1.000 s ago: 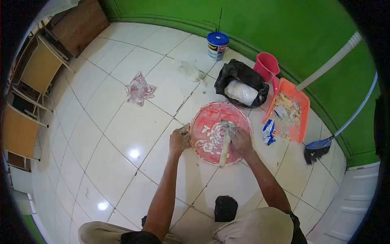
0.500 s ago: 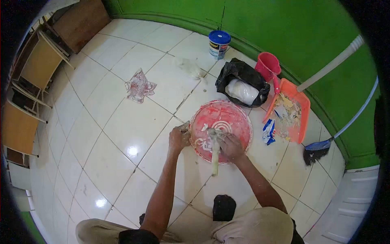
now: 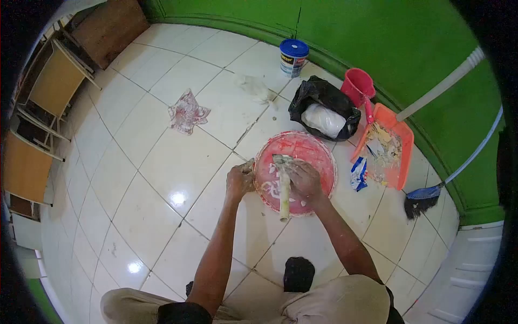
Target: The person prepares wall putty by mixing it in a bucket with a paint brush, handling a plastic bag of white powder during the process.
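A round red basin [image 3: 318, 186], smeared with white paste, lies on the tiles in front of me. My left hand [image 3: 240, 179] is closed on its left rim, with pale residue on the fingers. In my right hand [image 3: 305, 181] is a putty knife [image 3: 284, 197], held over the basin. Its pale handle points back toward me, and its dirty head lies over the basin's middle. White smears mark the basin's surface around the tool.
Behind the basin stand a black plastic bag [image 3: 302, 110] with a white pack inside, a pink dipper [image 3: 357, 86] and a blue-lidded tub [image 3: 294, 59]. An orange dustpan [image 3: 406, 148] full of debris and a broom [image 3: 423, 200] are at right. Crumpled plastic [image 3: 187, 112] and wooden chairs [image 3: 56, 89] are left.
My right hand and the putty knife have moved slightly away from me over the basin, and the white smears on its surface look different. My left hand stays on the rim.
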The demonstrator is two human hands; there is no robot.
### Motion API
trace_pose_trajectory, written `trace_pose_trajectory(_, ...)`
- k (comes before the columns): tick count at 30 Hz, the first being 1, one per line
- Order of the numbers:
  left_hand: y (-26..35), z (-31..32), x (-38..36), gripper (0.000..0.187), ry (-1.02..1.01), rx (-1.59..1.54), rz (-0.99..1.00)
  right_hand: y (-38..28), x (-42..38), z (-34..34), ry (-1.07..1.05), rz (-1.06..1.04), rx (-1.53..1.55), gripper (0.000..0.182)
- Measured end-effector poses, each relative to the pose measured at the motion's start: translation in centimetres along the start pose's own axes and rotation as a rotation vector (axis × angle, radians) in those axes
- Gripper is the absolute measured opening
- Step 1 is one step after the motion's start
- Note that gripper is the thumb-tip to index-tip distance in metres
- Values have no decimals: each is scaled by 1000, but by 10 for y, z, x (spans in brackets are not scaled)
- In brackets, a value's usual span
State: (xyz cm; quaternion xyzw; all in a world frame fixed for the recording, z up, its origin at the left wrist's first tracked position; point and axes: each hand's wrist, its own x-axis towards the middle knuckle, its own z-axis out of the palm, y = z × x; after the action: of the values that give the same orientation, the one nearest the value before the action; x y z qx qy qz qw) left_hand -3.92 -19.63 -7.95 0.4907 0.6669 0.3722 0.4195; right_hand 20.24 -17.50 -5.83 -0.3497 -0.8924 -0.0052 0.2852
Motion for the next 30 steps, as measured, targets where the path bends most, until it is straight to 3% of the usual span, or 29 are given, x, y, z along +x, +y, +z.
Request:
trace_pose_trajectory(7,-8,0,3,48,-16,-69,-70,-4,-28,5,-63,-209,-11,29)
trace_pose_trajectory(9,-5,-1,4,48,-37,137,-82,-2,-29,-7,56,-43,169,33)
trace_pose_trajectory(11,-2,0,2,48,-29,125,-67,-5,-30,-10,125,63,200,26)
trace_pose_trajectory(13,3,0,2,48,-17,122,-43,-14,-31,1,226,606,421,17)
trace_pose_trajectory(15,12,0,1,48,-5,146,-112,-10,-17,-3,111,646,361,19)
trace_pose_trajectory(17,15,-2,-1,47,-16,113,-113,2,-19,18,34,843,550,21)
trace_pose_trajectory(21,-1,1,3,47,-17,29,-62,14,13,-8,-36,916,503,22)
trace_pose_trajectory(23,-6,2,4,47,-6,79,-48,28,11,2,18,986,786,21)
trace_pose_trajectory(24,-5,3,4,47,5,128,-34,31,11,3,16,987,783,21)
trace_pose_trajectory(26,-6,4,4,46,-1,72,-43,33,13,4,70,841,443,20)
trace_pose_trajectory(29,-12,4,6,46,1,5,-82,77,-20,38,211,757,498,20)
trace_pose_trajectory(30,-10,4,6,46,4,-14,-115,66,-12,21,211,759,500,20)
